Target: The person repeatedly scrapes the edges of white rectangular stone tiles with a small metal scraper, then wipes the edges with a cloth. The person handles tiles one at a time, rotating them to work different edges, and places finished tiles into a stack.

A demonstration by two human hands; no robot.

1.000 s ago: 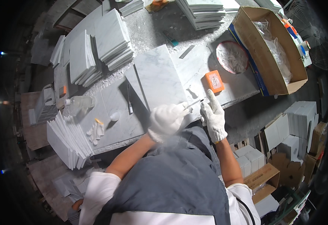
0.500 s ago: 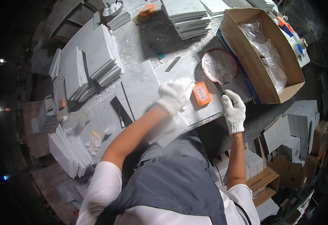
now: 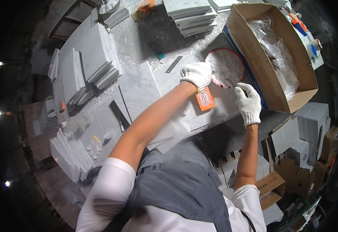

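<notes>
Both my hands wear white knitted gloves. My left hand (image 3: 196, 75) is closed above the table, at the left edge of a round, red-rimmed bowl (image 3: 226, 66) of white paste. Whatever its fingers hold is hidden. Just below that wrist lies an orange block-shaped pack (image 3: 205, 99) with a pale printed face, partly covered by the glove. My right hand (image 3: 249, 103) is beside the bowl's lower right edge, fingers curled and thumb drawn in; what it grips cannot be made out. Pale marble-look tiles (image 3: 140, 87) lie left of the pack, under my left forearm.
A cardboard box (image 3: 236, 42) with clear plastic bags stands right of the bowl. A dark flat metal strip (image 3: 174, 64) lies beyond the tiles. Tile stacks (image 3: 101, 56) line the left, another stack (image 3: 190, 15) the far side. White cartons (image 3: 312, 120) stand at lower right.
My left hand has moved right and away from me, from over the tiles to the bowl's edge. My right hand has shifted slightly right and away from me.
</notes>
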